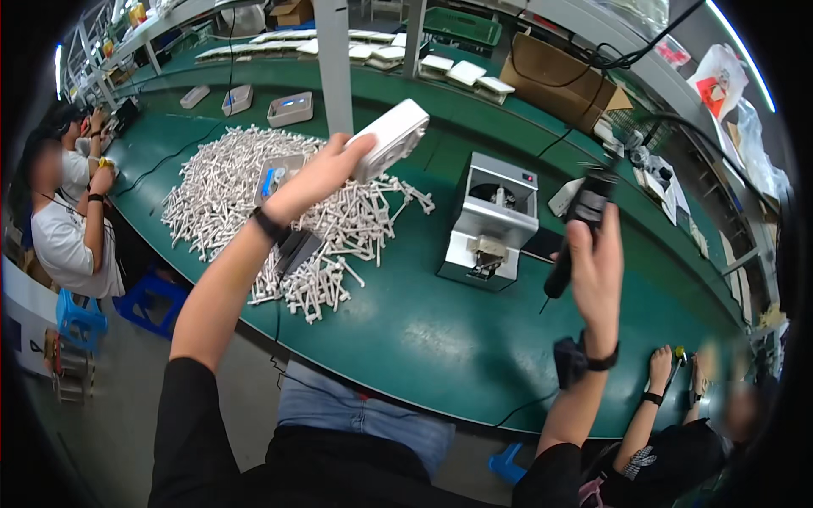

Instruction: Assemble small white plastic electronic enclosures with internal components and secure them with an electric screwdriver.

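My left hand (334, 169) grips a white plastic housing (391, 140) and holds it raised above the far side of a big heap of small white plastic parts (220, 186). Wrapped in my right hand (595, 262) is a black electric screwdriver (584, 212), its thin bit pointing down over the bench. Between the two hands stands a silver screw feeder (491, 222) with a round opening on top and a small red display. A grey tray (282, 169) with blue items rests among the white parts, partly hidden by my left forearm.
The green workbench (398, 309) curves across the view. Grey bins (290, 108) stand behind the heap, near a white post (334, 68). A cardboard box (559, 80) and white housings (466, 73) line the back shelf. Co-workers sit left (72, 220) and right (677, 440). A cable hangs overhead.
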